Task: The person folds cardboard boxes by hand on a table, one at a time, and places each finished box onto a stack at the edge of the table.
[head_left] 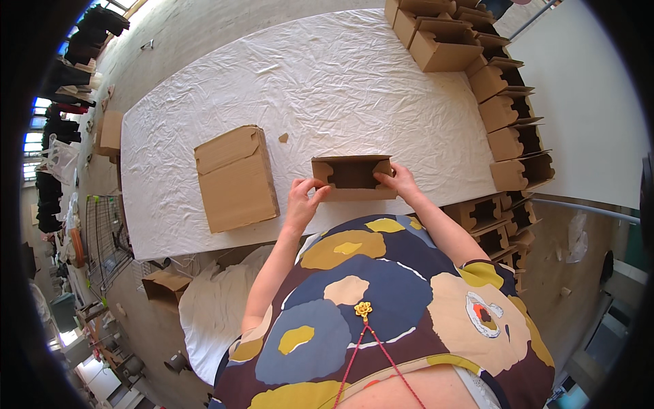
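An open-topped brown cardboard box [357, 195] sits at the near edge of the cloth-covered table, its dark inside facing up. My left hand [304, 200] grips its left end, with thumb and fingers pinching the side wall. At the opposite end, my right hand [398, 183] is closed on the right wall, thumb inside the box. To the left lies a stack of flat cardboard pieces [236, 184]. A small cardboard scrap [283, 138] rests on the cloth just beyond, between the stack and the box.
White wrinkled cloth [286, 82] covers the table. Formed cardboard boxes [443, 51] are stacked at the far right, and a row of them [503, 109] runs down the right edge. More boxes [485, 215] stand below that edge. A wire rack [105, 238] stands left.
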A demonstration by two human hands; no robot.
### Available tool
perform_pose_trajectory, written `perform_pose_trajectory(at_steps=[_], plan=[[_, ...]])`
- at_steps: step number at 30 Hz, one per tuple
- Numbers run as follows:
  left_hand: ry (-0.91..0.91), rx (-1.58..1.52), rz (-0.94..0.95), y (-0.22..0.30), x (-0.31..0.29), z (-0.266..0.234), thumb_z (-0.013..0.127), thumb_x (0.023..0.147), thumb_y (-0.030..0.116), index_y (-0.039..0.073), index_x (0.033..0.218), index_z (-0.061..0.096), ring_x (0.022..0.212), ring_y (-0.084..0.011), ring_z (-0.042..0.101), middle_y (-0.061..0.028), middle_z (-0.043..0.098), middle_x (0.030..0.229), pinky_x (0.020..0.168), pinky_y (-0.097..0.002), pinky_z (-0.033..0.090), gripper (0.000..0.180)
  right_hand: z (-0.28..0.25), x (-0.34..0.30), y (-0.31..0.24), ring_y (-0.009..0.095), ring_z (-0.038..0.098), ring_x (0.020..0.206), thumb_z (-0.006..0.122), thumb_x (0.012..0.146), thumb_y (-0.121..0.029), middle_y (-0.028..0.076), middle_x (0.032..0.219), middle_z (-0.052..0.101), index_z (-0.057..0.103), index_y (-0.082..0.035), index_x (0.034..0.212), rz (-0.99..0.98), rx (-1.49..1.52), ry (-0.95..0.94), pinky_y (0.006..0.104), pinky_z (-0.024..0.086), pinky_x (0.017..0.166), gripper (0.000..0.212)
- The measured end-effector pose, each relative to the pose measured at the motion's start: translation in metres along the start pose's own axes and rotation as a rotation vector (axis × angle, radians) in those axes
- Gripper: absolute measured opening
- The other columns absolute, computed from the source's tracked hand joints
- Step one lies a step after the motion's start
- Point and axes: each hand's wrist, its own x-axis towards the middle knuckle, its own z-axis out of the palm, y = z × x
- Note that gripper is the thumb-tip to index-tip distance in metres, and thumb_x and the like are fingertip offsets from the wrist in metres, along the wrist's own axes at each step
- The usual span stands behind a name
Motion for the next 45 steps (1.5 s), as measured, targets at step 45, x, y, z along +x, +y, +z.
perform_pose_trajectory(at_steps=[45], plan=[[0.098, -0.661, -0.274, -0.03, 0.028, 0.04, 0.065, 0.091, 0.003, 0.013, 0.152, 0.032, 0.127, -0.0231, 0.048, -0.0132, 0.041, 0.148, 0.102, -0.0347, 0.046, 0.071, -0.036, -0.027, -0.021, 0.01, 0.057, 0.07, 0.075, 0.086, -0.032, 0.005, 0.092, 0.063, 0.048, -0.005, 0.143, 0.11, 0.3, -0.271, 0.026, 0.052, 0.057, 0.069]])
